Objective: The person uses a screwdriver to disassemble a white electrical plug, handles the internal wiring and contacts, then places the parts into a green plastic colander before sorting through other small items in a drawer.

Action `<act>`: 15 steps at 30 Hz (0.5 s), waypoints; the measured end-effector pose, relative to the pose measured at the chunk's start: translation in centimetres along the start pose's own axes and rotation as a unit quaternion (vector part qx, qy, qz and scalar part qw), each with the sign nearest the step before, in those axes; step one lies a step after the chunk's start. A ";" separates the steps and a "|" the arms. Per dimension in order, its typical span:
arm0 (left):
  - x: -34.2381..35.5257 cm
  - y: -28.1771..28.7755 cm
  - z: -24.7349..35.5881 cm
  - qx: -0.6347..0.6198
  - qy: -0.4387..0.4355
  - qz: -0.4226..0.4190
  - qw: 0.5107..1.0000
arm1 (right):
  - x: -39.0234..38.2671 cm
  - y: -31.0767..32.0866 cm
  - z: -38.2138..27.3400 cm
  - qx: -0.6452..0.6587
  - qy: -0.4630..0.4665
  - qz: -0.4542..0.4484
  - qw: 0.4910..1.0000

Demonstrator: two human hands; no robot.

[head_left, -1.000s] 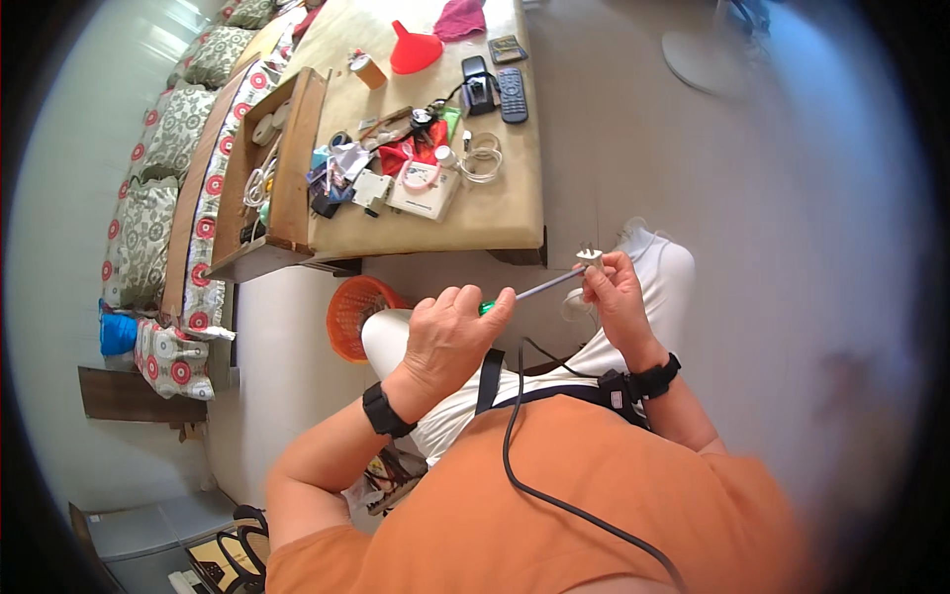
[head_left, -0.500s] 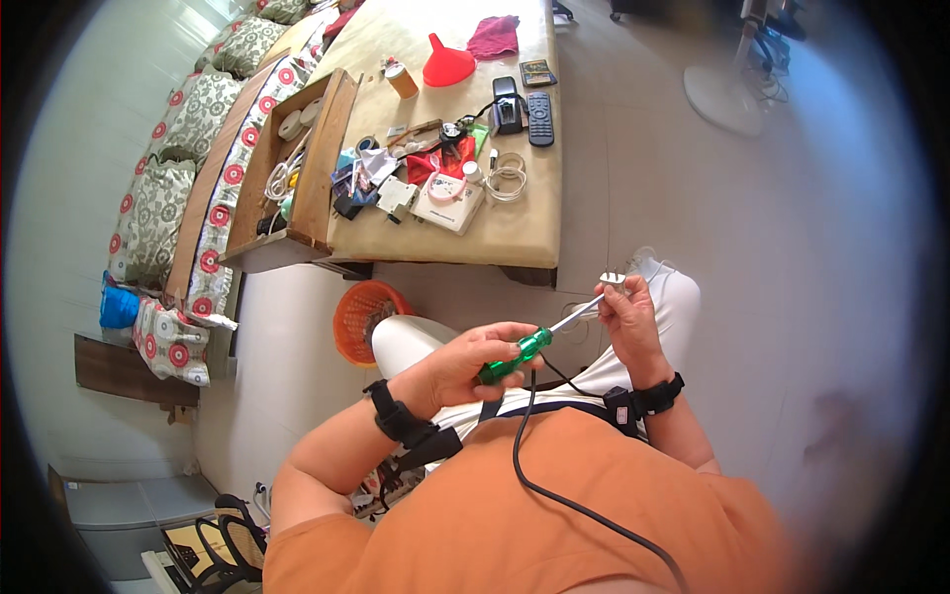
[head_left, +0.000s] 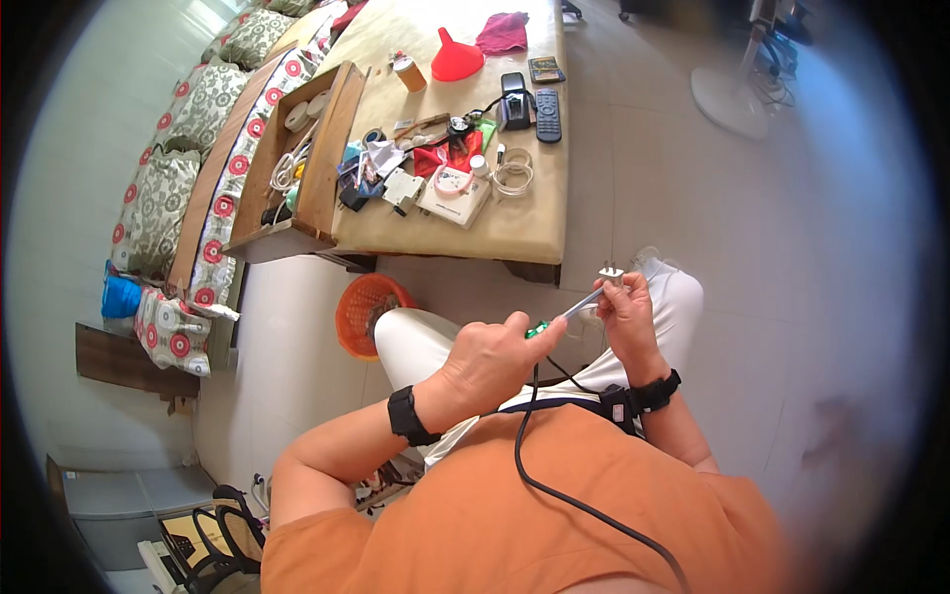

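My left hand point(head_left: 487, 358) is closed around the green handle of a screwdriver point(head_left: 537, 329), with the back of the hand covering most of it. The metal shaft slants up to the right and meets a small white power plug point(head_left: 612, 275). My right hand point(head_left: 628, 315) pinches that plug, its metal prongs pointing away from me. The exact spot where the screwdriver tip touches is hidden by my right fingers. A pale cord seems to hang below the plug, partly hidden behind my hands.
A low table point(head_left: 505, 223) ahead bears a red funnel point(head_left: 457, 57), a remote control point(head_left: 547, 116), a coiled white cable point(head_left: 513, 176) and a wooden drawer point(head_left: 322, 193). An orange basket point(head_left: 353, 317) stands on the floor by my left knee. A black cable point(head_left: 574, 515) crosses my shirt.
My left hand has rolled over on the screwdriver, its back now turned up and its fingers farther forward, covering most of the handle. The right hand and plug stay nearly in place.
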State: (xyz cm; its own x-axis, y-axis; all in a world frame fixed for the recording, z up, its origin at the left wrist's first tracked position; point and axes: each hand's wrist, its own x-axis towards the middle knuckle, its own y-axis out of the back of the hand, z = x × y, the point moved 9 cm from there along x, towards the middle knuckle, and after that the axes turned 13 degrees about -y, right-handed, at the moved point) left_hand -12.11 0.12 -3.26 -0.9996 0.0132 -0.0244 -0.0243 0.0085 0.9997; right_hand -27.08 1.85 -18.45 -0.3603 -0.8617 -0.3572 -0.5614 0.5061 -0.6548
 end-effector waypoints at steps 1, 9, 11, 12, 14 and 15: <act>-0.1 0.5 -0.9 -0.119 0.042 0.099 0.987 | 0.2 0.3 -0.1 0.016 -0.003 0.013 1.000; -1.7 -3.3 -4.2 -0.544 0.189 0.196 0.794 | 0.2 -0.1 0.1 -0.003 0.017 -0.007 1.000; -1.5 -1.8 -3.5 -0.385 0.072 0.238 0.889 | 0.1 -0.4 0.0 -0.014 0.031 0.001 0.999; -1.6 -1.1 -2.6 -0.298 0.012 0.255 0.920 | 0.1 -0.6 0.2 -0.014 0.029 0.000 0.999; -0.7 0.3 -0.9 -0.144 0.015 0.131 0.981 | 0.0 -0.4 0.1 -0.036 0.050 0.004 0.998; -0.4 -0.1 -0.4 0.018 0.019 0.005 1.000 | 0.0 -0.2 0.2 -0.035 0.051 0.008 0.998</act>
State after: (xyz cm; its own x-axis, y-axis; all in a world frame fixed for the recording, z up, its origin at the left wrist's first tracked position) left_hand -11.74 -0.25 -3.37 -0.9996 -0.0243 -0.0135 -0.0146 0.0443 0.9989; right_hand -26.82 1.77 -18.44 -0.4419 -0.8471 -0.2953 -0.6045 0.5244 -0.5996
